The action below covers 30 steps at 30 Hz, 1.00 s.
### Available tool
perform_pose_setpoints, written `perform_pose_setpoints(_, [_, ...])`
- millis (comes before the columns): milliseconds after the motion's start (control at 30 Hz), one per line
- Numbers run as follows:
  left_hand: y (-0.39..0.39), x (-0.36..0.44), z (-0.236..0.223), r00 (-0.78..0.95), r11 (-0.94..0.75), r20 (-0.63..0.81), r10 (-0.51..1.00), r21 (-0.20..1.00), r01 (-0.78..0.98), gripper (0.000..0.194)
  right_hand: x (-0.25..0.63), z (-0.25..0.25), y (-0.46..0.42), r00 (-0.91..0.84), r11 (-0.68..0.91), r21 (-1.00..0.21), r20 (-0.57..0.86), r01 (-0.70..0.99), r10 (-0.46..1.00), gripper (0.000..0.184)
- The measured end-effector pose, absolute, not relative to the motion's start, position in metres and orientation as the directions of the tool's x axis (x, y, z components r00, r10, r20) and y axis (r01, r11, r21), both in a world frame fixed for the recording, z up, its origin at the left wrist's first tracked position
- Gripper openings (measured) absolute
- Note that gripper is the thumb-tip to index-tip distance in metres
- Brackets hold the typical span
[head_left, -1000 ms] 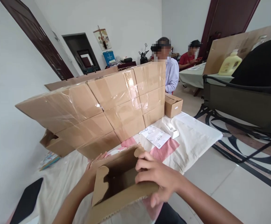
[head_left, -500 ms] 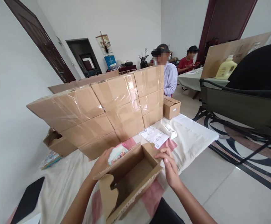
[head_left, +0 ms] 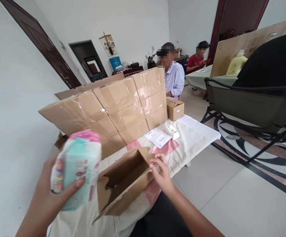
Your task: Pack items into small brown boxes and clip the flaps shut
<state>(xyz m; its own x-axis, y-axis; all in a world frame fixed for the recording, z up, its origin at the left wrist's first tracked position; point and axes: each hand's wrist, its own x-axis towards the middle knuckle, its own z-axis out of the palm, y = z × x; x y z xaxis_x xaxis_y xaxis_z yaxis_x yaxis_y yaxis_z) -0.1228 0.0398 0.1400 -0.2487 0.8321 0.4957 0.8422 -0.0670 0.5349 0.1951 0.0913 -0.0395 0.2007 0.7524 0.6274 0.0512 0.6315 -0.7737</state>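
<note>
My left hand (head_left: 48, 199) grips a soft plastic-wrapped pack (head_left: 77, 169), teal and pink with printed pictures, raised at the lower left. An open cardboard box (head_left: 123, 182) lies on the cloth-covered table (head_left: 197, 138) in front of me, its flaps up and its inside bare. My right hand (head_left: 161, 171) pinches the box's right flap with thumb and fingers.
A wall of taped cardboard boxes (head_left: 113, 108) stands behind the open box. A small closed box (head_left: 175, 108), a white label dispenser (head_left: 172, 131) and a sheet of labels (head_left: 157, 138) lie farther along the table. Two people sit beyond. A dark folding cot (head_left: 251, 105) stands at the right.
My left hand has lifted the pack up from behind the box toward me. The right hand moved from the box's front wall to its right flap. The view shifted left.
</note>
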Motion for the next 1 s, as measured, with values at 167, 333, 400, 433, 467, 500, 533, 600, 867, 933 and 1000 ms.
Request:
perform_pose_setpoints(167, [0.045,-0.045,0.136,0.164,-0.194,0.140,0.976,0.237,0.952,0.082,0.180,-0.042,0.081,0.201,0.634,-0.773,0.625,0.027,0.754,0.013])
perform_pose_setpoints(333, [0.072,-0.017,0.077,0.263,-0.277,-0.182,0.947,-0.052,0.960,0.067,0.178,-0.045,0.077,0.158,0.631,-0.776,0.624,0.010,0.765,0.017])
perform_pose_setpoints(400, [0.075,-0.017,0.064,0.267,-0.293,-0.219,0.939,-0.099,0.951,0.061,0.178,-0.046,0.077,0.149,0.629,-0.778,0.623,0.010,0.768,0.017])
perform_pose_setpoints(433, [0.075,-0.018,0.061,0.268,-0.297,-0.220,0.938,-0.109,0.949,0.059,0.178,-0.046,0.077,0.147,0.626,-0.780,0.621,0.011,0.770,0.017])
perform_pose_setpoints(467, [0.075,-0.019,0.060,0.266,-0.294,-0.214,0.940,-0.111,0.949,0.057,0.177,-0.046,0.077,0.147,0.624,-0.781,0.619,0.012,0.772,0.017])
perform_pose_setpoints(500, [0.074,-0.020,0.060,0.264,-0.291,-0.208,0.942,-0.108,0.951,0.057,0.177,-0.047,0.077,0.147,0.621,-0.783,0.616,0.012,0.774,0.017])
perform_pose_setpoints(533, [0.074,-0.021,0.060,0.265,-0.290,-0.203,0.943,-0.102,0.952,0.058,0.176,-0.048,0.077,0.146,0.617,-0.787,0.612,0.010,0.777,0.018])
perform_pose_setpoints(600, [0.074,-0.023,0.061,0.269,-0.291,-0.207,0.941,-0.081,0.953,0.060,0.176,-0.050,0.076,0.142,0.607,-0.794,0.602,0.005,0.786,0.020])
perform_pose_setpoints(867, [0.072,-0.071,0.058,0.401,-0.390,-0.014,0.916,0.209,0.897,0.039,0.174,-0.066,0.072,0.196,0.538,-0.840,0.540,0.066,0.819,0.034])
perform_pose_setpoints(933, [0.064,-0.091,0.055,0.404,-0.421,0.117,0.907,0.214,0.882,0.038,0.174,-0.069,0.074,0.184,0.518,-0.854,0.516,0.037,0.837,0.047])
perform_pose_setpoints(1000, [0.053,-0.109,0.051,0.423,-0.474,0.251,0.871,0.198,0.858,0.034,0.176,-0.067,0.076,0.117,0.531,-0.847,0.526,-0.023,0.843,0.057])
